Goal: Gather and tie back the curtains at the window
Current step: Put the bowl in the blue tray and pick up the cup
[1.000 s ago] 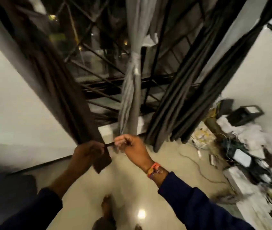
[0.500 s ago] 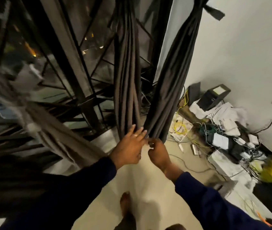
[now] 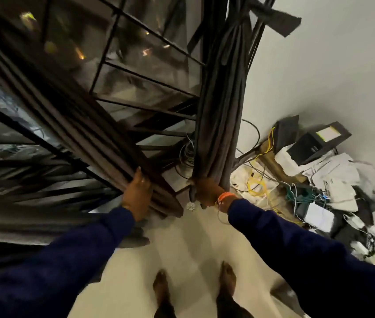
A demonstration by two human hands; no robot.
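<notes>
Gripping is applied by both hands to separate curtain bundles at the window [image 3: 145, 72]. The left hand [image 3: 137, 193] is laid against the lower end of the left curtain [image 3: 67, 125], which is held slanting away to the left; the thumb is extended upward along the folds, and the fingers are hidden behind the cloth. The right hand [image 3: 207, 191] is closed round the lower end of the right curtain [image 3: 221, 111], which hangs nearly upright beside the wall [image 3: 331, 65] and is bound near its top by a tieback [image 3: 273, 17]. An orange band [image 3: 224, 195] is worn on the right wrist. Cables [image 3: 256, 183], papers [image 3: 335, 175] and a black box [image 3: 315, 143] are heaped on the floor [image 3: 193, 246] at the right.
</notes>
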